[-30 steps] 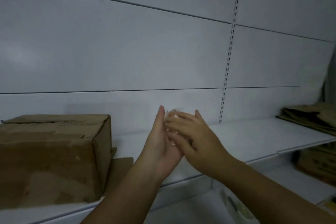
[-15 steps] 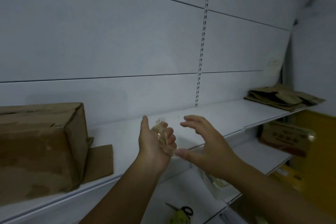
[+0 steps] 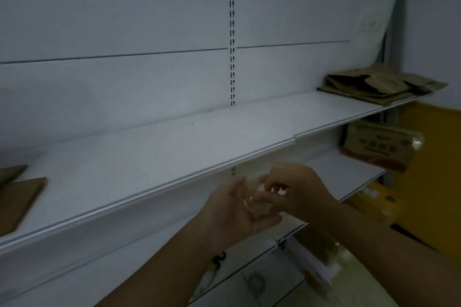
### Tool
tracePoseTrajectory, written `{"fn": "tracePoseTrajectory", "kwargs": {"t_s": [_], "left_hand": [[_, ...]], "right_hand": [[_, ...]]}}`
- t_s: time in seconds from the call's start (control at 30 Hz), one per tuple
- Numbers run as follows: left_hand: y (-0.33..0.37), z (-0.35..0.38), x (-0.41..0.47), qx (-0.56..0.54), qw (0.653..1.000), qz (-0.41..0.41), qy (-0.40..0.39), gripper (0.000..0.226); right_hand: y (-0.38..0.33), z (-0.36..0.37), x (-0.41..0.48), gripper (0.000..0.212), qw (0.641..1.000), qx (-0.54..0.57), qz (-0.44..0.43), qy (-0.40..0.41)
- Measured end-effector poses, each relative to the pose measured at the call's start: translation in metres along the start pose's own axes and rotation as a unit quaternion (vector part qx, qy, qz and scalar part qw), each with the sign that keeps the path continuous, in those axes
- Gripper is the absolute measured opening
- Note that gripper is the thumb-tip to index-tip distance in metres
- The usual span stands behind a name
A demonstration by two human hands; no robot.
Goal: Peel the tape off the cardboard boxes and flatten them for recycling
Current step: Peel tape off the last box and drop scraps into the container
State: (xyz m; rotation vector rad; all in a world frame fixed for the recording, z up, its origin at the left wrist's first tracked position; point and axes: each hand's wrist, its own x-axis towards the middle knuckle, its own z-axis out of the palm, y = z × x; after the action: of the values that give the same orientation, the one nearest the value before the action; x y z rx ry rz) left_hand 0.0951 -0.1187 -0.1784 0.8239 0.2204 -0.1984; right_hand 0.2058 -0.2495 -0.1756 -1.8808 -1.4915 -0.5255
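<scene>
1. Balling up the peeled tape looks like the step in hand. The crumpled wad of clear tape (image 3: 250,199) lies on the upturned left hand (image 3: 237,209), in front of the lip of the long white metal shelf (image 3: 154,152).
2. Left hand: palm up, fingers loosely cupped under the wad, not clenched.
3. Right hand (image 3: 296,189): fingers curled, thumb and fingertips apparently pinching the wad's near edge; blur leaves the exact contact uncertain.
4. Handling advice: fold sticky faces inward, press the wad tight, then free one finger at a time so that it does not cling. Drop it apart from the cardboard.
5. Count, hands: two.
6. Count, tape wads: one.
7. Count, stack of flattened brown cardboard (image 3: 381,87): one, at the far right end of the shelf; its sheets cannot be counted.
8. Count, brown cardboard flaps (image 3: 20,199): two, at the left edge of the same shelf; the box itself is out of view.
9. Count, printed brown carton (image 3: 374,149): one, on the lower shelf at right, seemingly not yet flattened.
10. Count, black-handled scissors (image 3: 219,258): one pair, below, partly behind the left forearm.
</scene>
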Motion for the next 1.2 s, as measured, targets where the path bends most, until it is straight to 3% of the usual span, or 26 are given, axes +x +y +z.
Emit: {"fn": "tracePoseTrajectory", "kwargs": {"t_s": [0.13,0.2,0.3,0.37,0.47,0.53,0.67,0.77,0.87,0.97,1.03,1.13,1.2], "left_hand": [[-0.031,-0.010,0.063,0.064,0.987,0.042,0.143,0.031],[-0.040,-0.029,0.084,0.028,0.970,0.075,0.228,0.026],[-0.053,-0.057,0.111,0.027,0.948,0.067,0.309,0.015],[-0.060,-0.063,0.132,0.043,0.940,0.054,0.334,0.022],[-0.060,-0.069,0.164,-0.032,0.941,0.057,0.333,0.034],[-0.053,-0.075,0.179,-0.055,0.946,0.040,0.316,0.031],[-0.044,-0.090,0.210,0.101,0.938,0.053,0.327,0.028],[-0.042,-0.097,0.235,0.229,0.899,0.099,0.360,0.022],[-0.043,-0.102,0.262,0.369,0.836,0.126,0.386,0.007],[-0.047,-0.120,0.292,0.420,0.823,0.130,0.360,0.030],[-0.055,-0.141,0.314,0.531,0.764,0.113,0.350,0.040],[-0.068,-0.162,0.337,0.666,0.652,0.089,0.353,0.013],[-0.076,-0.169,0.345,0.719,0.618,0.078,0.307,0.017]], "right_hand": [[0.070,-0.015,-0.028,0.033,0.971,0.082,0.161,-0.159],[0.109,-0.025,-0.044,0.033,0.948,0.102,0.255,-0.162],[0.157,-0.027,-0.066,0.031,0.936,0.091,0.303,-0.152],[0.176,-0.015,-0.076,0.029,0.919,0.128,0.323,-0.187],[0.201,0.009,-0.088,0.031,0.895,0.175,0.350,-0.213],[0.219,0.025,-0.093,0.030,0.888,0.178,0.361,-0.224],[0.254,0.054,-0.097,0.030,0.894,0.101,0.337,-0.276],[0.274,0.070,-0.093,0.036,0.892,0.070,0.318,-0.313],[0.286,0.085,-0.092,0.035,0.883,0.072,0.333,-0.322],[0.297,0.098,-0.095,0.023,0.875,0.071,0.348,-0.330],[0.304,0.103,-0.097,0.019,0.874,0.065,0.345,-0.336],[0.311,0.111,-0.100,0.029,0.873,0.061,0.346,-0.339],[0.313,0.118,-0.102,0.032,0.867,0.067,0.350,-0.348]]}}
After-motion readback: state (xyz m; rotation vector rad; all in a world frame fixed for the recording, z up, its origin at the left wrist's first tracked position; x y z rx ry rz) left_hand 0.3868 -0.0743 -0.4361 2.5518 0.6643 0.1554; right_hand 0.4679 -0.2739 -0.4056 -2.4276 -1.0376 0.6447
